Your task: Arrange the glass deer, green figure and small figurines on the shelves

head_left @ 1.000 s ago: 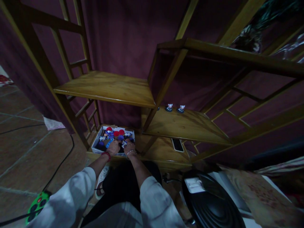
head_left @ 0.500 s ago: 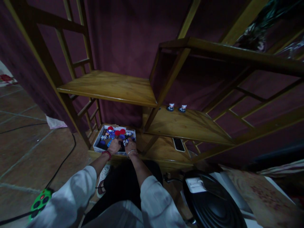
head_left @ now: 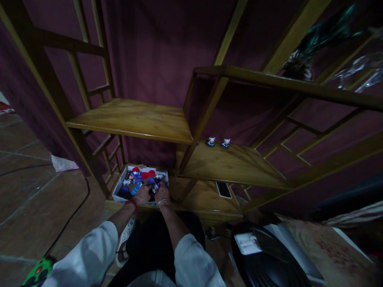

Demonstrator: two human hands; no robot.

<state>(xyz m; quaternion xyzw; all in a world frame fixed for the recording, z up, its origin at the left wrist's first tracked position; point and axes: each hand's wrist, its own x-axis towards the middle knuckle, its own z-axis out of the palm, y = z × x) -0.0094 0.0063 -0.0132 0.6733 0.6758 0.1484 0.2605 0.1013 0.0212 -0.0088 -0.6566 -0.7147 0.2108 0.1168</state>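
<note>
An open white cardboard box (head_left: 117, 195) sits on the low shelf at the left, holding a jumble of small figurines (head_left: 137, 175) in blue, purple and white, with several round red pieces (head_left: 145, 175) among them. My left hand (head_left: 142, 194) reaches over the box's front wall, fingers curled together; whatever they grip is hidden. Close beside it, my right hand (head_left: 161, 193) is also inside the box, its fingers closed at a small white-and-dark figurine whose details are too dim to make out. A blue piece (head_left: 136, 189) lies just left of my left hand.
Two small figurines on dark bases (head_left: 210, 142) stand on the middle shelf (head_left: 233, 165). A phone (head_left: 223, 189) lies on the lower shelf. Wooden posts (head_left: 206, 119) and an upper shelf (head_left: 143, 119) surround the box. A black ridged seat (head_left: 266, 255) stands at the right.
The view has shifted, so the shelf and box sit slightly lower and further left. Both hands stay inside the box, with their fingers moved slightly among the pieces.
</note>
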